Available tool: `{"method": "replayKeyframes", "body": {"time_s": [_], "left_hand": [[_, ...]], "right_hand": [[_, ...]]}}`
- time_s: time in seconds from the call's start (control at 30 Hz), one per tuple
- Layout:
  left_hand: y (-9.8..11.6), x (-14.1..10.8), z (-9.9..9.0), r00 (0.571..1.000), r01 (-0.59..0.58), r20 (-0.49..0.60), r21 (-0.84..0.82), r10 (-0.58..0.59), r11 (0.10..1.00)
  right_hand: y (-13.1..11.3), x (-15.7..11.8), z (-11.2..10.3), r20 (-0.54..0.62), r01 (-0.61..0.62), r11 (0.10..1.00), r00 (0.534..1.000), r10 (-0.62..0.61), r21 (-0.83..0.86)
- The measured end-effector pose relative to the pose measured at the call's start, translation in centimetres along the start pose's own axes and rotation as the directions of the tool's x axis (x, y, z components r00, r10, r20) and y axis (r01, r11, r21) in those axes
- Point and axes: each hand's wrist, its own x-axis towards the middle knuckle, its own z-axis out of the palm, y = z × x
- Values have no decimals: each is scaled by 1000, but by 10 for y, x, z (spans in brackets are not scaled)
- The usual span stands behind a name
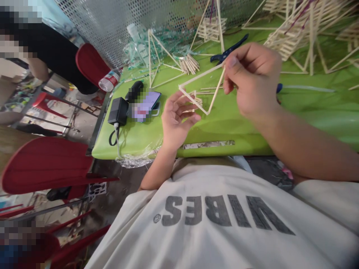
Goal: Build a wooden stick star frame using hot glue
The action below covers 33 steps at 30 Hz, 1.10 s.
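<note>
In the head view, the right hand (256, 80) pinched a triangular stick frame (216, 90) by its upper right corner, between thumb and fingers, and held it tilted above the green surface (246, 138). The left hand (176, 117) was loosely curled with nothing clasped in it, its fingers just beside the frame's lower left stick; whether they touched it could not be told. Handling such thin sticks well likely called for a light pinch close to a joint, since squeezing mid-stick could have bowed or snapped one. Steadying the opposite corner with the left hand would probably have kept the frame from twisting. Keeping it clear of the short stick bundle (190, 64) and dark pliers (228, 50) beyond seemed wise too.
</note>
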Motion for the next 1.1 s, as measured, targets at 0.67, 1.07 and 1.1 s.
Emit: {"method": "replayKeyframes", "body": {"time_s": [0.67,1.07,1.1], "left_hand": [[14,-9,9,993,-38,-102,173,56,984],[13,-10,9,992,-83,-81,202,101,976],[14,-9,9,989,-111,-78,206,129,972]], "right_hand": [[-8,-7,7,-86,25,998,996,-30,-61],[-6,-5,7,-83,50,993,995,-59,-102],[-3,-4,8,-89,74,994,993,-81,-85]]}}
